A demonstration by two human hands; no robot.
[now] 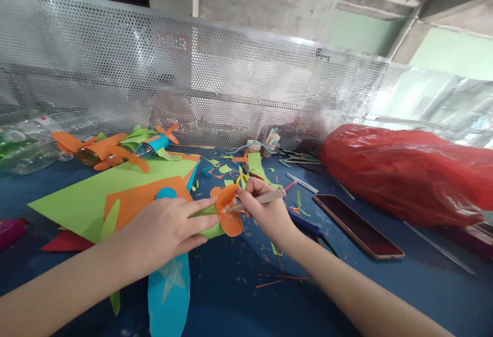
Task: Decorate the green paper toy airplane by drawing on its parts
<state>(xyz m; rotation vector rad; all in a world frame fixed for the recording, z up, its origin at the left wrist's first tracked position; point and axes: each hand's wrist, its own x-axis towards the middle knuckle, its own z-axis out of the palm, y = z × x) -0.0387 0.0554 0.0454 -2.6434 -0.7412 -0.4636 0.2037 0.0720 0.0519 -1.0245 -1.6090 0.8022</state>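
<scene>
Marking the orange paper cutout (233,228) over the tabletop (223,296) is best done lightly, the pale pen (267,198) being pinched in the right hand (265,211). The adjoining green piece (214,230) should be steadied by the left hand (169,229), fingers laid across it, grip unclear.

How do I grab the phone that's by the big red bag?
Probably by the middle of its two long edges, from above and the near side. The phone lies flat on the blue table, so its thin sides are the easiest part to pinch. The red bag bulges up beyond it.
</scene>
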